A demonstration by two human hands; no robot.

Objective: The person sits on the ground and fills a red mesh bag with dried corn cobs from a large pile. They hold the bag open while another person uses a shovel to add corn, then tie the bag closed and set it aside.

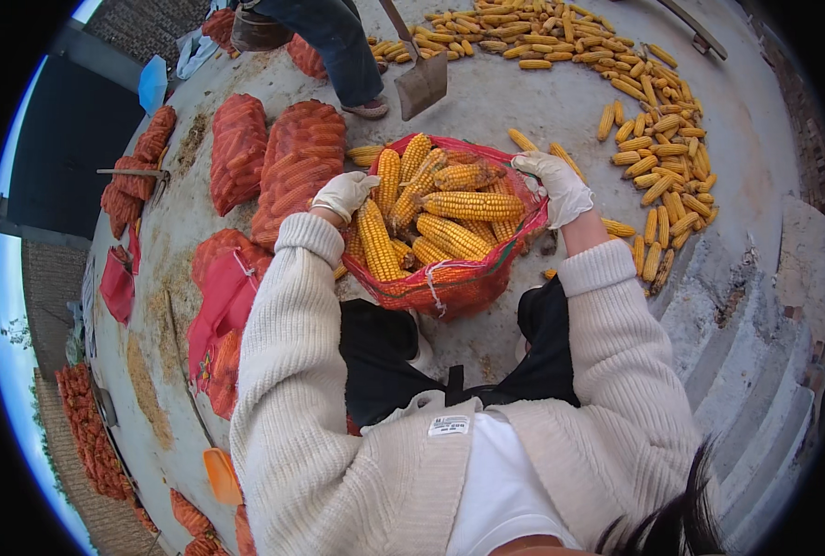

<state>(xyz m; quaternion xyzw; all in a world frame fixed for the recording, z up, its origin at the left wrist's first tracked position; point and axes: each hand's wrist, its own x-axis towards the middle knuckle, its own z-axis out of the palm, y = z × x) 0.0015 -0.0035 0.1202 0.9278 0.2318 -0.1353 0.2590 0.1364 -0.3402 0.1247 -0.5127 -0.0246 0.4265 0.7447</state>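
A red mesh sack (440,295) stands between my feet, its mouth spread wide and filled with yellow corn cobs (454,236). My left hand (346,194), in a white glove, grips the left side of the sack's rim. On the right side of the rim, my gloved right hand (555,184) pinches the mesh edge. A white drawstring (438,295) hangs at the near side of the rim. Several loose cobs lie on the ground just beyond the sack.
Full mesh sacks (298,167) stand at the left. A curved row of loose corn cobs (663,146) runs from the far side to the right. Another person (329,42) stands ahead beside a shovel (421,83). Concrete steps (732,375) are at the right, an orange scoop (223,476) at lower left.
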